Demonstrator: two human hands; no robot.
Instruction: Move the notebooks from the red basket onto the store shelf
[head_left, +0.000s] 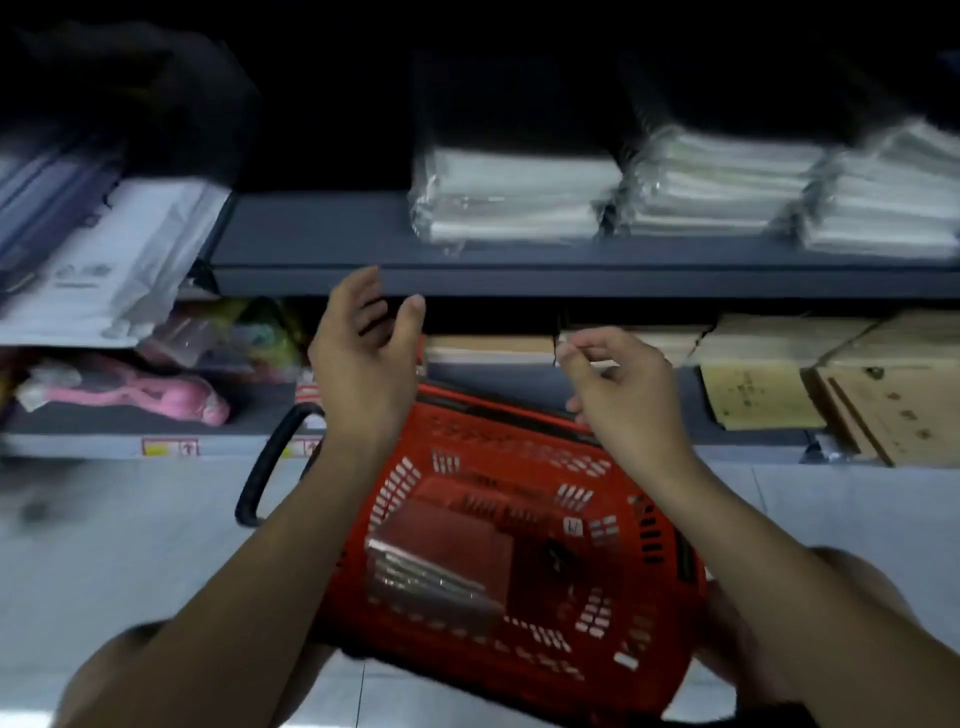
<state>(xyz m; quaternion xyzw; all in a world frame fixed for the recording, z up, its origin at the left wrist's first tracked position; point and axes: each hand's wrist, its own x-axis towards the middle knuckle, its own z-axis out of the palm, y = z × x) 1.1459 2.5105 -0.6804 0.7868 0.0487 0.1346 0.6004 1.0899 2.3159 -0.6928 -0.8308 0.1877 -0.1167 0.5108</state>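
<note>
While the store shelf (519, 270) stands ahead, I note the red basket (519, 519) below both raised hands. The notebooks (441, 561) lie stacked at its bottom, long axis slanting left-to-right. My left hand (363, 358), loosely spread and empty, sits nearer; my right hand (618, 384) is likewise slack, holding nothing.

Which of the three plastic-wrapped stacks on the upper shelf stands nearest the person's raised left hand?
The leftmost stack, directly up and right of the left hand; the middle stack and right stack lie farther right.
</note>
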